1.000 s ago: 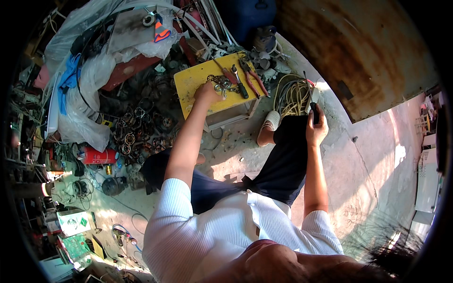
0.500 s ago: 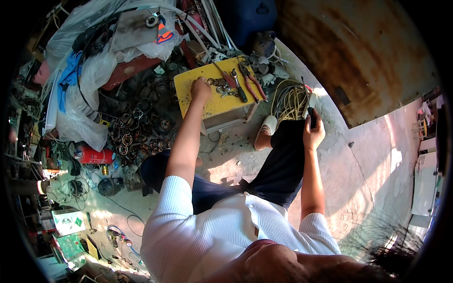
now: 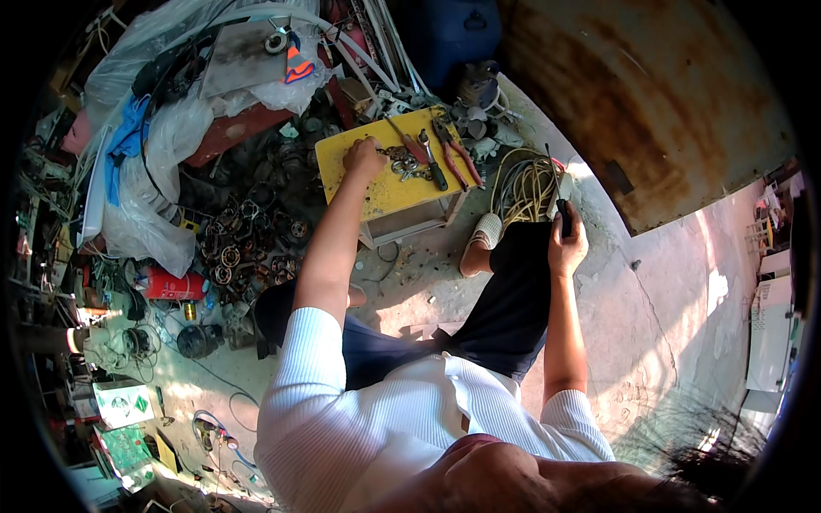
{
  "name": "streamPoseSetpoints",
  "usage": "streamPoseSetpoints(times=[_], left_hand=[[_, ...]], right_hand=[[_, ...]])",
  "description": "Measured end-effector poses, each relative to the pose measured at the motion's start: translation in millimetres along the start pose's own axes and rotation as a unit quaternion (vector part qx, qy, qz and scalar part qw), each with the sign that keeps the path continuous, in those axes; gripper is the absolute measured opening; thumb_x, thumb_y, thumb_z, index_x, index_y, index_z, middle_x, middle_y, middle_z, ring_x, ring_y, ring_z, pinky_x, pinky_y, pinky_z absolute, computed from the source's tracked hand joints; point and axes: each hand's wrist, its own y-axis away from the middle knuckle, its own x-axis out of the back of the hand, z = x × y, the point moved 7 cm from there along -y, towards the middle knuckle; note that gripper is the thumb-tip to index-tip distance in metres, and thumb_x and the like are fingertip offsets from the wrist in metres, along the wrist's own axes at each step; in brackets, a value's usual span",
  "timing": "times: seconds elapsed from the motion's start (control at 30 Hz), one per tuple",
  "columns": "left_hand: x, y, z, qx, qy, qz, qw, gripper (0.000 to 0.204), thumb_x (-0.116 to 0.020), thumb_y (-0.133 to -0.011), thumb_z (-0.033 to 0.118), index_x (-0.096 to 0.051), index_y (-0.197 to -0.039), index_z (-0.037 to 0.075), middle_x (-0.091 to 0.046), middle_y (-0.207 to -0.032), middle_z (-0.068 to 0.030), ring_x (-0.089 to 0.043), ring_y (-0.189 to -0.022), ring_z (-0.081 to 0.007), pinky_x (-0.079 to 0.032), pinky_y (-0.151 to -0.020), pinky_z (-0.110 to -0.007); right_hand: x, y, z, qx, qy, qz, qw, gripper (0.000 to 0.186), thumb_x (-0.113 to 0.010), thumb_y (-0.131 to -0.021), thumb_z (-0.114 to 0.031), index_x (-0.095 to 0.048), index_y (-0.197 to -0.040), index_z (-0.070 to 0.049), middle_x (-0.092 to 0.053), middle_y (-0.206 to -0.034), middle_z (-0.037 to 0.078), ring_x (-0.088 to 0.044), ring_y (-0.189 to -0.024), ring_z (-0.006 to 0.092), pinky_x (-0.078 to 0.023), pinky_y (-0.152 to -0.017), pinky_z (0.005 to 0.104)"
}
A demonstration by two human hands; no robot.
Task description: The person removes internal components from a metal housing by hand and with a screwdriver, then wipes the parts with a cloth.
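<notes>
My left hand (image 3: pixel 364 159) is over the left half of a small yellow-topped table (image 3: pixel 342 154), fingers curled downward. Whatever they pinch is hidden beneath them. Just right of those fingers lies a pile of small metal rings and parts (image 3: pixel 405 161). Next to the pile are a red-handled tool (image 3: pixel 414 147), a ratchet wrench (image 3: pixel 434 162) with a dark grip, and red-handled pliers (image 3: pixel 453 154). Out to the right, above my thigh, my right hand (image 3: pixel 568 243) closes around the black handle of a screwdriver (image 3: pixel 562 205), its thin shaft pointing up and away.
Coiled yellow cable (image 3: pixel 522 190) lies right of the table, near my sandalled foot (image 3: pixel 484 235). A rusty metal sheet (image 3: pixel 650 103) fills the far right. Dark metal parts (image 3: pixel 235 244), a red cylinder (image 3: pixel 171 283) and plastic sheeting (image 3: pixel 158 214) crowd the left.
My left hand has shifted slightly left and away over the table, its forearm moving left with it. My right hand still holds the screwdriver in almost the same place.
</notes>
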Motion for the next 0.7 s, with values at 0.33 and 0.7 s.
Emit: streamPoseSetpoints(times=[0.33,0.7], left_hand=[[36,9,-27,-0.022,0.306,0.012,0.952,0.056,-0.077,-0.084,0.04,-0.062,-0.124,0.003,-0.069,-0.107,-0.012,-0.068,-0.095,-0.0198,-0.055,-0.077,-0.034],[78,83,-125,-0.021,0.364,0.036,0.931,0.041,-0.07,-0.093,0.028,-0.063,-0.123,0.0,-0.069,-0.111,-0.0137,-0.066,-0.101,-0.0195,-0.051,-0.088,-0.034]], right_hand=[[-2,2,6,-0.013,-0.015,-0.006,1.0,0.031,-0.069,-0.092,-0.016,-0.068,-0.121,-0.006,-0.073,-0.109,0.012,-0.07,-0.102,0.0214,-0.052,-0.09,0.0313],[-36,50,-50,0.117,-0.069,-0.111,0.985,0.037,-0.063,-0.091,-0.005,-0.061,-0.128,-0.004,-0.066,-0.116,0.017,-0.066,-0.105,0.0328,-0.052,-0.09,0.038]])
